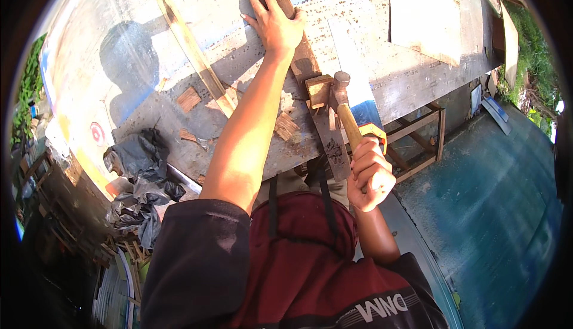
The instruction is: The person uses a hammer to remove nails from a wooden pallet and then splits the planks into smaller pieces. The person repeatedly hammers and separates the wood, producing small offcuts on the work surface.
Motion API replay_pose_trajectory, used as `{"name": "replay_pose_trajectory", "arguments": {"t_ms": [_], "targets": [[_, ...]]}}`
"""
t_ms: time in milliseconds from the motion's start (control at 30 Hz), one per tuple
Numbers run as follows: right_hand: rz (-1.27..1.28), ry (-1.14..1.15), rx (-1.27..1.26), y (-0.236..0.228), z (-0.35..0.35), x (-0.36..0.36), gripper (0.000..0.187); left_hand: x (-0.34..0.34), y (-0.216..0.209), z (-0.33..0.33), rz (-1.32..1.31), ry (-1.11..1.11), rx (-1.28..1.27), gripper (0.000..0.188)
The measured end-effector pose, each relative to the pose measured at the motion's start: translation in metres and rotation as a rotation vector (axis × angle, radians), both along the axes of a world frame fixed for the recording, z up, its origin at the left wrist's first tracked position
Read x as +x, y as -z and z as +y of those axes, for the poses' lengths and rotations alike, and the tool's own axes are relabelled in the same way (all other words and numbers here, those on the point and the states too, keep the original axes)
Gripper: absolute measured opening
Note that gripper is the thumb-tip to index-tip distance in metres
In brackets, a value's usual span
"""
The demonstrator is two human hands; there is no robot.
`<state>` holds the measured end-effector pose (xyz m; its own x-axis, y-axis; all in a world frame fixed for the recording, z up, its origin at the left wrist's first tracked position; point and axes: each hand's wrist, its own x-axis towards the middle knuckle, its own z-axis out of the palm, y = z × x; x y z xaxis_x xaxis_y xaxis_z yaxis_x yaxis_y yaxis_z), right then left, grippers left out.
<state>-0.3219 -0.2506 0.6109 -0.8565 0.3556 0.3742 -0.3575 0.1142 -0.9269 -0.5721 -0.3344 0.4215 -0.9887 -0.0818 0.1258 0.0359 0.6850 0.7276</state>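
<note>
A long dark wooden plank runs from the top of the view toward my body. My left hand lies on its far part, fingers spread across it, the thumb at its right edge. My right hand is closed around the wooden handle of a hammer. The hammer's metal head is beside a small wooden block on the plank; whether they touch, I cannot tell. Right of the plank lies a handsaw with an orange handle, partly hidden behind the hammer and my right hand.
The worn tabletop bears a narrow wooden strip, several wood offcuts and a pale sheet at the far right. Crumpled black plastic lies at the left edge. A wooden frame stands below the table's right edge.
</note>
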Motion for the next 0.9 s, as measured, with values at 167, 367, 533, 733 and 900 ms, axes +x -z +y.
{"name": "replay_pose_trajectory", "arguments": {"t_ms": [167, 367, 533, 733, 900], "targets": [[-0.011, 0.004, -0.019, 0.002, 0.005, 0.003, 0.039, -0.002, -0.002, 0.0, -0.005, -0.004, 0.008, 0.105], [-0.059, -0.029, 0.037, -0.002, 0.01, 0.002, 0.039, -0.005, -0.002, -0.002, -0.043, 0.025, 0.014, 0.106], [-0.111, 0.051, -0.038, -0.004, 0.0, 0.008, 0.042, -0.005, -0.012, -0.002, -0.109, 0.041, -0.012, 0.111], [-0.219, 0.198, -0.143, -0.008, -0.011, 0.016, 0.039, -0.002, -0.022, 0.001, -0.136, 0.052, -0.04, 0.103], [-0.366, 0.27, -0.112, -0.025, -0.019, 0.016, 0.035, 0.003, -0.019, 0.0, -0.131, 0.031, -0.072, 0.101]]}}
